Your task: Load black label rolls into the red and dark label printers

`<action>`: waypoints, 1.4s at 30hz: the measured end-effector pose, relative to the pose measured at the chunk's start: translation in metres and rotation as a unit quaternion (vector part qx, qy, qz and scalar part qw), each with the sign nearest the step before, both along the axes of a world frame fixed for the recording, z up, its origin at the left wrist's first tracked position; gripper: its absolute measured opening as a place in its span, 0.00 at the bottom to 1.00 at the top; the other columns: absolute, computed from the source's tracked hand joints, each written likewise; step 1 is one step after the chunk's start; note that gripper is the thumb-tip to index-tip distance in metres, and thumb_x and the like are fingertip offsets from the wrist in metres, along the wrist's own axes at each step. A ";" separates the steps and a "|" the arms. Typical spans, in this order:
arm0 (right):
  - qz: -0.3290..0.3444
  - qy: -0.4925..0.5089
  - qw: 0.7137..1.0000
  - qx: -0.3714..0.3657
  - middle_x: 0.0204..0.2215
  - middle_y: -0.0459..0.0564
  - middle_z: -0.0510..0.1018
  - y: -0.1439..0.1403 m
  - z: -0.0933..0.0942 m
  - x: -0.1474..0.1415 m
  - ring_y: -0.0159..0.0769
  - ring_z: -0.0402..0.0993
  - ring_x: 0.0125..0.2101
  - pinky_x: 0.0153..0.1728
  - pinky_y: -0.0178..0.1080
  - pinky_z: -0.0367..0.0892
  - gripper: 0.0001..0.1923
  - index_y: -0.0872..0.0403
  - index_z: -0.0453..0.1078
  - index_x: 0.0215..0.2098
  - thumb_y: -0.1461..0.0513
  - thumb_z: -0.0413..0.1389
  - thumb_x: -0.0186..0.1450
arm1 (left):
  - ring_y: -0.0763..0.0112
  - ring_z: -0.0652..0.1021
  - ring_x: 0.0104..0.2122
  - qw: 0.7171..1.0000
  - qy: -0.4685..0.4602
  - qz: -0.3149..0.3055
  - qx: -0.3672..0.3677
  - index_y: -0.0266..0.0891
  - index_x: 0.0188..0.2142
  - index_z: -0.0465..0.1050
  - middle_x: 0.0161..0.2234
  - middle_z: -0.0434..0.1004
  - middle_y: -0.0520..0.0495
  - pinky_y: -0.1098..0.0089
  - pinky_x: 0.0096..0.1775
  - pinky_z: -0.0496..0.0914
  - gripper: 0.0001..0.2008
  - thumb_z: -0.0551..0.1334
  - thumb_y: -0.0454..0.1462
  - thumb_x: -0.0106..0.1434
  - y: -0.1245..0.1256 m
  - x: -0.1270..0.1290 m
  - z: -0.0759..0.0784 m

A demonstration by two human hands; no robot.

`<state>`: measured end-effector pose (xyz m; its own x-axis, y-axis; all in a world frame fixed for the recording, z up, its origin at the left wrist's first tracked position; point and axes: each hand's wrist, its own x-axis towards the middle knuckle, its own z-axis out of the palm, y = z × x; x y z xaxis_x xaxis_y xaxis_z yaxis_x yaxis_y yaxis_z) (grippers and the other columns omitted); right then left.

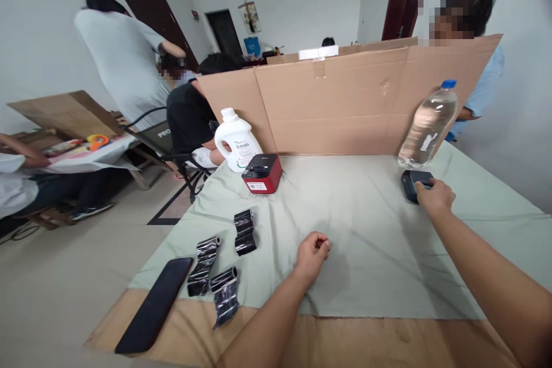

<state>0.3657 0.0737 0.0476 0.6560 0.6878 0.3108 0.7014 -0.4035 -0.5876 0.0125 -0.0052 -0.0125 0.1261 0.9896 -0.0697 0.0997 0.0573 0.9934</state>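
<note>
right hand grips dark device beside bottle; left hand fisted, empty.

We see a wooden surface under a pale green cloth. Along its left edge lie a black phone and three black film rolls; at the far edge a red printer, white jug, water bottle, dark device.

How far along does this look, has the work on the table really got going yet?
Barely started, it seems. Laid out: three black ribbon rolls, a red printer. In hand: the right hand grasps a small dark device; the left hand rests closed on the cloth. The rolls lie untouched.
</note>
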 end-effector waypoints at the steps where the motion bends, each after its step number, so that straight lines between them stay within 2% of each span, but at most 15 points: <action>1: 0.016 0.021 1.000 0.007 0.44 0.74 0.73 -0.007 -0.004 -0.021 0.51 0.70 0.45 0.41 0.47 0.61 0.24 0.67 0.69 0.47 0.55 0.51 0.62 | 0.74 0.72 0.24 1.000 0.009 -0.001 0.006 0.38 0.30 0.70 0.25 0.72 0.51 0.74 0.27 0.68 0.07 0.63 0.40 0.54 0.000 0.000 0.000; 4: 0.105 0.107 0.988 0.028 0.39 0.57 0.78 -0.036 -0.027 -0.100 0.40 0.75 0.36 0.35 0.40 0.67 0.19 0.56 0.70 0.46 0.53 0.51 0.63 | 0.76 0.71 0.22 0.999 0.040 -0.004 0.016 0.38 0.31 0.70 0.25 0.71 0.52 0.74 0.27 0.67 0.05 0.61 0.37 0.55 -0.001 0.000 -0.002; 7: 0.247 0.351 0.901 0.057 0.33 0.52 0.79 -0.070 -0.053 -0.174 0.40 0.76 0.30 0.29 0.40 0.69 0.17 0.52 0.69 0.41 0.50 0.53 0.61 | 0.74 0.72 0.25 0.996 0.075 0.002 0.049 0.38 0.31 0.71 0.28 0.72 0.51 0.71 0.30 0.69 0.04 0.61 0.36 0.56 -0.004 0.000 -0.004; 8: 0.279 0.385 0.878 0.051 0.30 0.51 0.79 -0.080 -0.059 -0.191 0.40 0.76 0.28 0.28 0.40 0.70 0.17 0.52 0.69 0.39 0.49 0.53 0.60 | 0.72 0.73 0.27 0.994 0.092 -0.001 0.061 0.38 0.30 0.71 0.29 0.72 0.49 0.70 0.32 0.70 0.04 0.61 0.36 0.56 -0.004 0.000 -0.004; 10: 0.319 0.371 0.870 0.067 0.29 0.50 0.78 -0.095 -0.066 -0.213 0.41 0.75 0.28 0.29 0.42 0.70 0.15 0.51 0.69 0.38 0.50 0.53 0.60 | 0.69 0.74 0.30 0.990 0.127 -0.035 0.054 0.38 0.30 0.72 0.30 0.73 0.48 0.67 0.34 0.70 0.05 0.63 0.38 0.55 0.002 -0.004 0.001; 13: 0.373 0.303 0.875 0.057 0.31 0.50 0.78 -0.104 -0.066 -0.221 0.40 0.75 0.30 0.33 0.42 0.70 0.13 0.51 0.69 0.36 0.52 0.52 0.61 | 0.64 0.75 0.31 0.982 0.180 -0.061 0.008 0.38 0.33 0.72 0.32 0.74 0.45 0.61 0.37 0.71 0.10 0.64 0.42 0.55 0.032 -0.021 0.025; 15: 0.386 0.282 0.877 0.037 0.29 0.49 0.78 -0.104 -0.064 -0.219 0.40 0.74 0.28 0.31 0.41 0.69 0.13 0.51 0.70 0.35 0.52 0.50 0.62 | 0.56 0.75 0.40 0.965 0.246 0.043 0.076 0.38 0.37 0.72 0.38 0.74 0.40 0.56 0.45 0.68 0.16 0.67 0.44 0.52 0.066 -0.040 0.051; 17: 0.384 0.270 0.883 0.029 0.28 0.49 0.78 -0.102 -0.062 -0.218 0.39 0.74 0.28 0.31 0.40 0.69 0.12 0.51 0.70 0.34 0.52 0.50 0.62 | 0.46 0.66 0.54 0.905 0.335 0.160 0.208 0.38 0.44 0.70 0.51 0.68 0.34 0.49 0.55 0.59 0.25 0.70 0.43 0.47 0.105 -0.063 0.081; 19: 0.388 0.253 0.886 0.017 0.28 0.48 0.77 -0.100 -0.061 -0.218 0.38 0.73 0.28 0.31 0.39 0.68 0.12 0.51 0.69 0.33 0.53 0.50 0.62 | 0.39 0.53 0.62 0.837 0.440 0.227 0.233 0.37 0.53 0.64 0.61 0.54 0.30 0.43 0.58 0.48 0.36 0.70 0.46 0.46 0.142 -0.086 0.107; 21: 0.395 0.237 0.888 0.003 0.27 0.48 0.77 -0.099 -0.062 -0.218 0.37 0.72 0.27 0.30 0.38 0.66 0.11 0.51 0.69 0.32 0.54 0.49 0.63 | 0.34 0.43 0.64 0.807 0.516 0.237 0.160 0.37 0.59 0.57 0.65 0.45 0.29 0.41 0.58 0.46 0.45 0.69 0.52 0.45 0.172 -0.104 0.123; 23: 0.401 0.233 0.886 -0.007 0.27 0.47 0.76 -0.099 -0.063 -0.219 0.35 0.71 0.27 0.30 0.37 0.65 0.11 0.51 0.69 0.33 0.55 0.49 0.63 | 0.30 0.40 0.64 0.802 0.551 0.222 0.055 0.41 0.62 0.51 0.66 0.40 0.29 0.39 0.57 0.46 0.53 0.68 0.57 0.41 0.192 -0.118 0.130; 27: 0.409 0.245 0.879 -0.011 0.28 0.47 0.76 -0.099 -0.063 -0.218 0.34 0.71 0.27 0.31 0.36 0.65 0.10 0.52 0.68 0.33 0.56 0.48 0.63 | 0.31 0.52 0.61 0.812 0.544 0.201 -0.066 0.45 0.63 0.46 0.63 0.49 0.29 0.42 0.54 0.53 0.56 0.66 0.60 0.40 0.210 -0.129 0.119; 34: 0.406 0.279 0.870 0.006 0.27 0.47 0.75 -0.099 -0.064 -0.217 0.35 0.70 0.28 0.31 0.38 0.66 0.08 0.52 0.68 0.33 0.56 0.50 0.63 | 0.41 0.61 0.56 0.814 0.524 0.249 0.000 0.41 0.57 0.58 0.55 0.60 0.32 0.52 0.54 0.57 0.44 0.65 0.57 0.45 0.189 -0.113 0.113; 39: 0.347 0.387 0.851 0.077 0.36 0.53 0.77 -0.095 -0.069 -0.213 0.38 0.74 0.35 0.34 0.40 0.71 0.19 0.53 0.68 0.44 0.50 0.53 0.62 | 0.46 0.62 0.55 0.852 0.485 0.179 0.086 0.43 0.51 0.66 0.50 0.63 0.38 0.56 0.54 0.59 0.36 0.66 0.55 0.45 0.123 -0.080 0.126; 42: 0.313 0.413 0.847 0.117 0.53 0.57 0.71 -0.094 -0.068 -0.211 0.43 0.70 0.50 0.48 0.46 0.69 0.29 0.52 0.61 0.57 0.47 0.53 0.62 | 0.51 0.66 0.51 0.877 0.446 0.123 0.130 0.42 0.48 0.68 0.48 0.65 0.40 0.57 0.53 0.61 0.33 0.67 0.54 0.46 0.069 -0.054 0.130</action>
